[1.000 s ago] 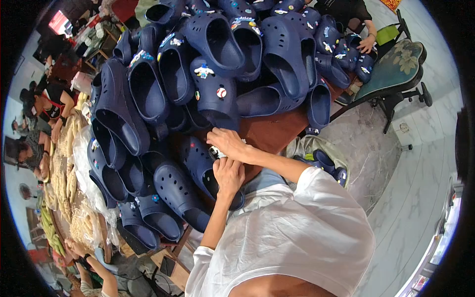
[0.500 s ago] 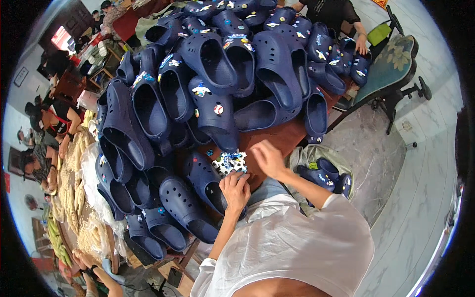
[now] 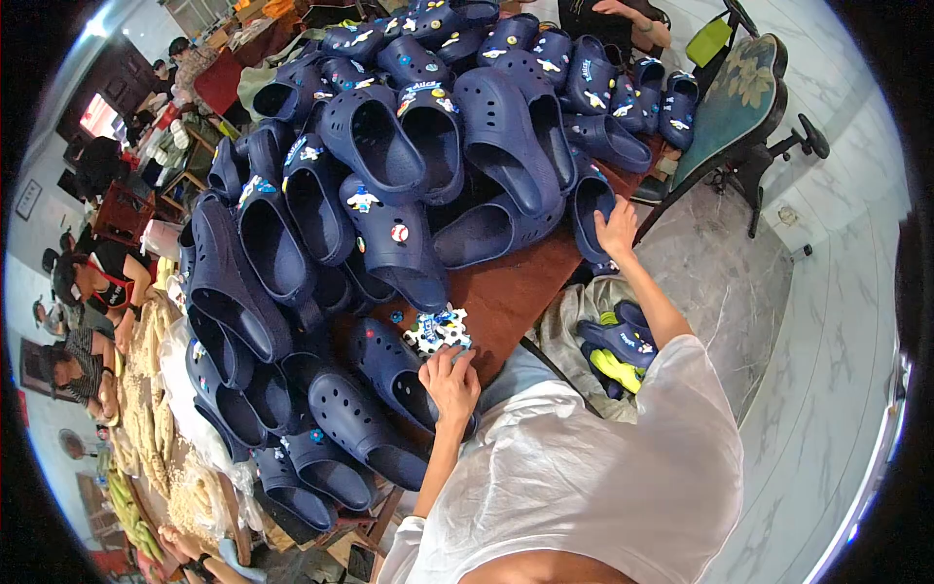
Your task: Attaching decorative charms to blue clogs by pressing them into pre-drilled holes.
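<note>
Near the brown tabletop's front edge, my left hand (image 3: 450, 382) rests with bent, slightly parted fingers, its fingertips against a small pile of white, black and blue shoe charms (image 3: 438, 331). Beside it lies a navy clog (image 3: 381, 358) with a red charm near its toe. My right hand (image 3: 615, 232) reaches out to the right and has hold of the rim of another navy clog (image 3: 590, 206) at the table's right edge. Above the charms sits a clog with a baseball charm (image 3: 394, 255). A tiny blue charm (image 3: 396, 317) lies apart from the pile.
Navy clogs (image 3: 375, 146) are heaped high over the table (image 3: 506, 302). Right of me stands an open sack (image 3: 574, 311) with clogs and yellow-green pieces inside. A patterned chair (image 3: 739, 107) is at the far right. A co-worker's hand (image 3: 628, 18) shows at the far side.
My right hand has moved from beside the charms outward to the clog at the right edge. My left hand stays by the charms. The co-worker's hand has left the far clogs. The view has shifted.
</note>
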`<action>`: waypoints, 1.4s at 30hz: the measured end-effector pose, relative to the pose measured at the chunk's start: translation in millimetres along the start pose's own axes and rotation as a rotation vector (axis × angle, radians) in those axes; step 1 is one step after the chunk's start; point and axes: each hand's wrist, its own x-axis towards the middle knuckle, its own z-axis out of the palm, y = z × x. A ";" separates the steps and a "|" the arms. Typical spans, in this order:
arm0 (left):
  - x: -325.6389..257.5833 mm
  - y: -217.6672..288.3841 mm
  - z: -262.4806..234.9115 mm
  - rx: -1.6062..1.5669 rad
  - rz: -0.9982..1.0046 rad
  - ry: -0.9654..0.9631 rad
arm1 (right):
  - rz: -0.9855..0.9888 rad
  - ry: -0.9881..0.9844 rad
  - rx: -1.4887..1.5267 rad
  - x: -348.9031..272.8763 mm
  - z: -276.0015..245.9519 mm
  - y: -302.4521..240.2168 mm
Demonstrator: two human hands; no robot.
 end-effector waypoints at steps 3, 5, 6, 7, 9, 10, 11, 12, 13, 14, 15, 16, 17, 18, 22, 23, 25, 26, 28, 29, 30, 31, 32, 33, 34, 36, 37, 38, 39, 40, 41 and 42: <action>1.9 1.6 -2.5 0.000 0.011 -0.011 | 0.128 -0.096 0.129 10.3 24.3 30.0; 2.5 2.6 -3.1 0.003 0.008 -0.012 | 0.317 -0.295 0.143 16.0 35.1 49.1; 2.8 2.8 -3.0 0.005 0.004 -0.014 | 0.318 -0.294 0.143 14.9 37.2 53.2; 1.8 1.9 -2.4 0.007 0.003 -0.014 | 0.313 -0.297 0.130 11.8 36.2 53.5; -0.2 -0.7 -0.4 0.005 -0.001 -0.009 | 0.308 -0.300 0.115 5.9 32.7 55.4; 0.5 -0.7 -1.0 0.004 0.001 -0.010 | 0.324 -0.314 0.127 3.4 29.2 56.0; 1.3 -0.2 -2.3 0.009 0.006 -0.012 | 0.338 -0.328 0.139 1.9 26.5 55.9; 1.8 0.0 -2.9 0.015 0.011 -0.015 | 0.339 -0.328 0.139 1.3 24.2 55.4; 1.5 -0.1 -2.5 0.013 0.012 -0.017 | 0.370 -0.360 0.166 0.3 21.8 57.9; 1.2 -0.4 -1.7 0.010 0.013 -0.008 | 0.401 -0.392 0.194 -0.5 20.1 59.8; 0.9 -0.7 -1.1 0.008 0.013 0.000 | 0.402 -0.392 0.192 -0.4 19.5 60.7; 0.7 -0.9 -0.9 0.007 0.012 -0.001 | 0.418 -0.453 0.210 0.9 19.6 60.6; 0.3 -1.3 -0.8 0.001 0.011 0.003 | 0.435 -0.514 0.228 1.4 19.4 60.8; 0.0 -1.2 -0.5 -0.005 0.011 0.007 | 0.434 -0.516 0.226 -1.7 18.9 61.2; -0.5 -0.9 -1.3 -0.017 0.009 0.026 | 0.486 -0.349 0.327 -41.2 33.0 75.8; 0.2 -0.6 -2.2 -0.019 0.017 0.025 | 0.500 -0.270 0.368 -53.7 31.1 75.0; -0.9 -0.9 -2.7 -0.010 0.021 0.027 | 0.530 -0.230 0.457 -80.1 21.0 65.8; -2.7 -2.6 -1.2 -0.010 0.011 0.026 | 0.563 -0.179 0.545 -91.4 14.1 63.4; -6.8 -5.7 -0.9 -0.012 0.015 -0.007 | 0.595 -0.235 0.622 -111.3 4.1 60.0; -7.1 -5.6 -0.8 -0.016 0.008 0.001 | 0.587 -0.131 0.633 -122.9 3.4 56.8; -5.8 -6.4 0.7 -0.028 0.013 0.022 | 0.577 -0.032 0.644 -134.9 1.4 54.6; -3.9 -6.4 1.3 -0.046 0.013 0.040 | 0.586 -0.004 0.701 -147.9 0.2 51.7; -3.9 -5.7 -0.4 -0.053 0.002 0.056 | 0.519 0.036 0.770 -160.6 -1.3 49.9; -1.2 -5.0 0.7 -0.111 -0.004 0.057 | 0.534 0.046 0.729 -171.1 -5.0 50.4; 2.4 -3.0 -1.8 -0.162 -0.018 0.066 | 0.541 0.046 0.692 -182.0 -9.6 44.3; 2.6 -2.0 -5.3 -0.227 -0.058 0.137 | 0.515 -0.011 1.036 -198.7 -42.5 -4.6; 4.7 2.3 -13.5 -0.271 -0.076 0.136 | 0.459 -0.091 1.011 -201.5 -62.1 -24.8; 9.4 6.0 -21.7 -0.324 -0.079 0.133 | 0.414 -0.131 0.989 -208.8 -68.5 -31.7; 8.0 7.4 -27.8 -0.401 -0.094 0.118 | 0.359 -0.186 1.021 -216.4 -72.7 -42.7; 7.3 9.3 -31.1 -0.491 -0.098 0.097 | 0.309 -0.224 1.045 -222.8 -77.7 -50.3; 5.9 9.1 -36.9 -0.571 -0.104 0.043 | 0.268 -0.293 1.012 -229.9 -75.1 -53.6; 3.1 12.0 -43.6 -0.587 -0.114 0.042 | 0.263 -0.318 1.016 -234.8 -75.0 -60.4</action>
